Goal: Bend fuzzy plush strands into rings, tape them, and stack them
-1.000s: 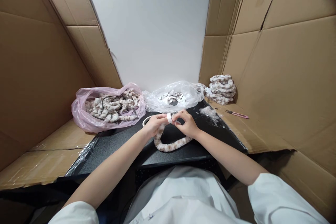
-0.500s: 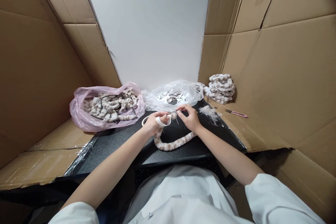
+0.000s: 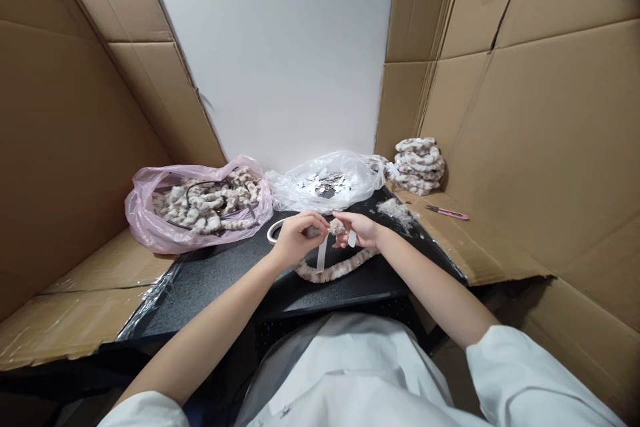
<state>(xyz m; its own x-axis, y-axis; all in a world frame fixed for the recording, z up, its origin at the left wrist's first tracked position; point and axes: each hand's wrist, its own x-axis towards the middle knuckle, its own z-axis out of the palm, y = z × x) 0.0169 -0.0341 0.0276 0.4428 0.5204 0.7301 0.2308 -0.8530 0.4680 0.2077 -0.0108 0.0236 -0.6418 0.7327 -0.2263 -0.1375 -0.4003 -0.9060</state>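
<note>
A fluffy white-and-brown band (image 3: 336, 272) curves in a loop on the black table, its upper part raised between my hands. My left hand (image 3: 300, 237) is closed, thumb and fingertips pinching a white ribbon (image 3: 321, 255) against the band's tufted end; the ribbon hangs below. On the other side, my right hand (image 3: 361, 230) grips that end with bent fingers, and a small white tab (image 3: 352, 238) shows at its palm. The exact join under the fingertips is hidden. A white ring (image 3: 273, 231), partly behind my left hand, lies on the table.
At the left sits a pink plastic bag (image 3: 143, 203) of fluffy bands. A clear bag (image 3: 285, 193) with small flat pieces lies behind my hands. To the right are stacked fluffy bands (image 3: 419, 167), loose fluff (image 3: 397, 212) and pink thread snips (image 3: 447, 213). Cardboard walls (image 3: 550, 133) enclose both sides.
The white ribbon that looped around my left fingers now hangs straight down. My right hand has turned, showing its palm side and the white tab. The band's end sits between both hands.
</note>
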